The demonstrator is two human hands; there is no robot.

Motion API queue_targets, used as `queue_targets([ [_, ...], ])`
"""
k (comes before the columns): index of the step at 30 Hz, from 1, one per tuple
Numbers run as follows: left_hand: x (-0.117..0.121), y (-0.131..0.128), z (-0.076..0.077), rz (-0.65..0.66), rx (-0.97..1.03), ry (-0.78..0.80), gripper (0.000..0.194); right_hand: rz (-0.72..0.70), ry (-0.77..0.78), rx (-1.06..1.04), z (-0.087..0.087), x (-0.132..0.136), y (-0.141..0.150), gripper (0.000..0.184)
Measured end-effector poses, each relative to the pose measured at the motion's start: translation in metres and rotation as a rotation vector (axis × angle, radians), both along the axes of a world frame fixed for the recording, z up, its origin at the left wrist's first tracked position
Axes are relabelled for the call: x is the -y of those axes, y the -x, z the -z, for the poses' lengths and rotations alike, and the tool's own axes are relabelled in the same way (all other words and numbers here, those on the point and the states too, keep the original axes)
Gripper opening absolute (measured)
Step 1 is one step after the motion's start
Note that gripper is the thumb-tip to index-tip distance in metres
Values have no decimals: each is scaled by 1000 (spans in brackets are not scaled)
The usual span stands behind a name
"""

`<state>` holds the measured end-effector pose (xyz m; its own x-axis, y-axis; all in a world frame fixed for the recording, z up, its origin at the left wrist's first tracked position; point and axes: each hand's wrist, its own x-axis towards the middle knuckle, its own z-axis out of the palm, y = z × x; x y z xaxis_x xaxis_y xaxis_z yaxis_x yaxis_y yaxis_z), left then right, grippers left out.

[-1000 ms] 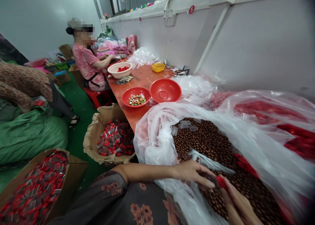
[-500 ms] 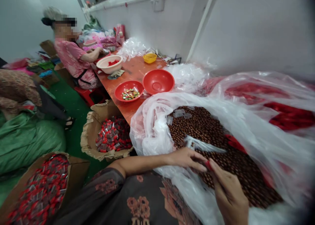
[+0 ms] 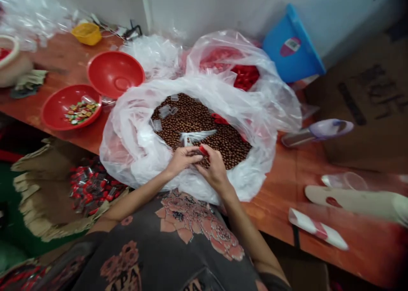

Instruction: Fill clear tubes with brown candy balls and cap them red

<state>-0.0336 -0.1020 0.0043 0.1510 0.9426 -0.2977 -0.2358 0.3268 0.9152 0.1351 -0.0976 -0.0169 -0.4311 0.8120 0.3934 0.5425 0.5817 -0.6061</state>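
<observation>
Right hand (image 3: 214, 168) is pinching a small red piece (image 3: 204, 151) at its fingertips, grip closed on it; left hand (image 3: 181, 160) is curling in just beside it, touching or not is hard to tell. Both hands are hovering over one clear plastic bag (image 3: 127, 155) filled with round brown beads (image 3: 204, 131), with several small clear pieces (image 3: 164, 111) lying on top. Behind the grip, a second plastic bag (image 3: 219, 57) is holding red items, hard to make out. Left of the grip on the orange tabletop (image 3: 270, 206), two red bowls are sitting: one (image 3: 55, 108) holding wrapped candies (image 3: 81, 112), one (image 3: 114, 74) showing nothing inside. A yellow bowl (image 3: 86, 34) is sitting farther back. Below left, a cardboard box (image 3: 38, 185) is holding red-and-dark packets (image 3: 92, 189).
</observation>
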Motion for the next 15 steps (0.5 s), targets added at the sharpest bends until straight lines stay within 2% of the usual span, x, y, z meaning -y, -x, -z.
queue_targets([
  [4,10,0,0,45,-37,-62,46,-8,36,4,0,3,-6,61],
  [7,9,6,-3,75,-57,-53,50,-47,133,-19,2,-2,-12,65],
  [10,11,12,-11,70,-100,-54,46,-46,228,-163,-4,-2,-16,46],
  [13,18,12,-19,78,-110,-108,42,-36,245,-255,-14,8,-16,42],
  [15,22,10,-21,-33,-102,-80,39,-51,231,-271,-18,12,-15,43],
])
